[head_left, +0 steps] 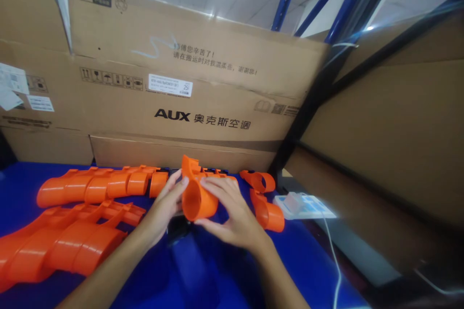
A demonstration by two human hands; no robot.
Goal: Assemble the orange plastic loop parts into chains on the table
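As hands (169, 203) (232, 210) seemingly sandwich it, orange piece (199, 199)

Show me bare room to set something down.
Mainly the table right of the right forearm, nearer than the loose rings and left of the cable. A smaller patch lies far left, between box and back row. Crowded: left, where the front row lies too; middle, around the held ring.

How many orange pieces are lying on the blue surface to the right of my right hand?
2: a far piece near the cardboard box, and a near piece beside the white power strip. Your right hand may hide others.
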